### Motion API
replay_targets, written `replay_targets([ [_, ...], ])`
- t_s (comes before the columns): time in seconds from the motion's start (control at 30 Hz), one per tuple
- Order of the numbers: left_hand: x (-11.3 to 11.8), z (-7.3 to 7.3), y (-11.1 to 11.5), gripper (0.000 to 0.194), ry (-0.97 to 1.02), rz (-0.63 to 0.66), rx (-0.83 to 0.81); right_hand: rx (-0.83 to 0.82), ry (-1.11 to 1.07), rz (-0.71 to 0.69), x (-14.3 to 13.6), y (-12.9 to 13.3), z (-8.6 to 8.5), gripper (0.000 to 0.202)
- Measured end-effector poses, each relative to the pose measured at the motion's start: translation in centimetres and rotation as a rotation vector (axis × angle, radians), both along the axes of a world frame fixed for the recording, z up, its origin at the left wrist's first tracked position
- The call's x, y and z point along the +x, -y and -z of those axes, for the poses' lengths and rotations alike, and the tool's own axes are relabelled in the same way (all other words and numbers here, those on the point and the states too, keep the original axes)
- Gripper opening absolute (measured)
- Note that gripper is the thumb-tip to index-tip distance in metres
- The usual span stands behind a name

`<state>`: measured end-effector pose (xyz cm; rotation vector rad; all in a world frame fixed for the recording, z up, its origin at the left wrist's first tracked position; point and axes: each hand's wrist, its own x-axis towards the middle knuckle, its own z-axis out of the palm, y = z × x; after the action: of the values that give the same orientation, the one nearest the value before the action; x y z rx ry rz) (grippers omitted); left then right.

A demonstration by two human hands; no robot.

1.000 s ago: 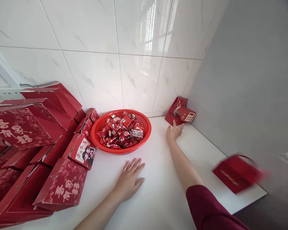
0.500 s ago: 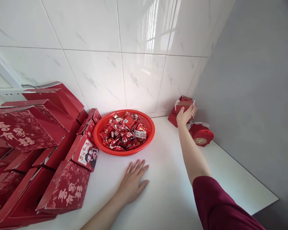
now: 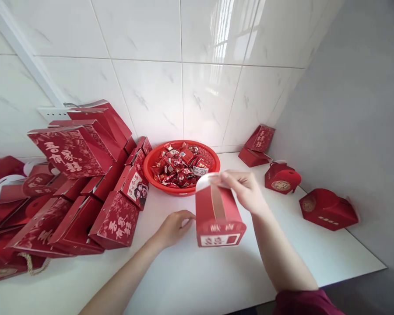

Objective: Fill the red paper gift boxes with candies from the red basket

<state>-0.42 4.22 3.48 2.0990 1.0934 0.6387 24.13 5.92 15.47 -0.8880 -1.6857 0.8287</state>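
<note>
Your right hand (image 3: 244, 188) grasps a red cardboard box with a white label panel on its near face (image 3: 216, 214), thumb and fingers pinching its upper far edge. The box is in front of you, above the white tabletop (image 3: 170, 284); contact between its base and the surface cannot be determined. Your left hand (image 3: 175, 227) is at the box's left side, fingers curled; whether they grip it cannot be told.

Just behind the box is a round red perforated plastic basket (image 3: 166, 189) containing small red wrapped packets (image 3: 184, 164). To your left, red cardboard boxes with white lettering (image 3: 65, 157) are piled in rows, some resting on others. To your right, two red rounded-top boxes with gold markings, one nearer the back (image 3: 282, 177) and one farther right (image 3: 326, 209), lie along a plain grey panel (image 3: 361, 109).
</note>
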Motion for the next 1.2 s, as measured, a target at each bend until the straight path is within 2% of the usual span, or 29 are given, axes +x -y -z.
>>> replay_targets([
  [0.07, -1.6, -2.1, 0.8, 0.027, -0.010, -0.036, -0.032, -0.116, 0.092, -0.185, -0.9, 0.5, 1.3, 0.037],
  [0.17, -3.5, -5.4, 2.2, 0.025, 0.010, -0.171, 0.014, -0.107, 0.174, -0.278, -1.8, 1.0, 3.8, 0.029],
  [0.23, -4.0, -7.1, 3.0, 0.023, 0.026, -0.244, 0.101, -0.017, 0.205, -0.224, -2.2, 1.5, 5.5, 0.029],
  [0.3, -4.0, -8.1, 3.6, 0.023, 0.029, -0.269, 0.177, 0.105, 0.216, -0.080, -2.5, 2.0, 6.8, 0.030],
  [0.37, -3.4, -8.4, 3.7, 0.025, 0.017, -0.241, 0.209, 0.230, 0.214, 0.040, -2.5, 2.3, 7.7, 0.023],
  [0.4, -3.0, -8.4, 3.6, 0.025, 0.011, -0.214, 0.209, 0.279, 0.214, 0.056, -2.5, 2.3, 8.1, 0.019],
  [0.5, -1.6, -7.9, 3.0, 0.030, 0.016, -0.132, 0.134, 0.357, 0.251, -0.004, -2.4, 2.3, 9.0, 0.021],
  [0.63, -0.4, -7.3, 2.4, 0.038, -0.013, -0.060, 0.016, 0.333, 0.319, -0.094, -2.7, 2.2, 9.8, 0.023],
  [0.8, -0.6, -8.2, 2.6, 0.034, -0.284, -0.159, 0.228, 0.309, 0.321, -0.147, -3.4, 2.4, 10.2, 0.031],
  [0.93, -0.5, -9.7, 2.2, 0.028, -0.388, -0.098, 0.374, 0.331, 0.344, -0.136, -3.9, 2.2, 10.4, 0.028],
  [1.07, 0.0, -10.3, 1.8, 0.028, -0.370, -0.059, 0.270, 0.348, 0.274, -0.132, -4.0, 2.3, 10.8, 0.021],
  [1.13, -0.1, -10.2, 1.8, 0.035, -0.357, -0.113, 0.196, 0.371, 0.212, -0.087, -3.7, 2.5, 11.0, 0.012],
  [1.2, -0.5, -9.9, 1.8, 0.039, -0.337, -0.195, 0.161, 0.423, 0.181, -0.015, -3.3, 2.7, 11.1, 0.014],
])
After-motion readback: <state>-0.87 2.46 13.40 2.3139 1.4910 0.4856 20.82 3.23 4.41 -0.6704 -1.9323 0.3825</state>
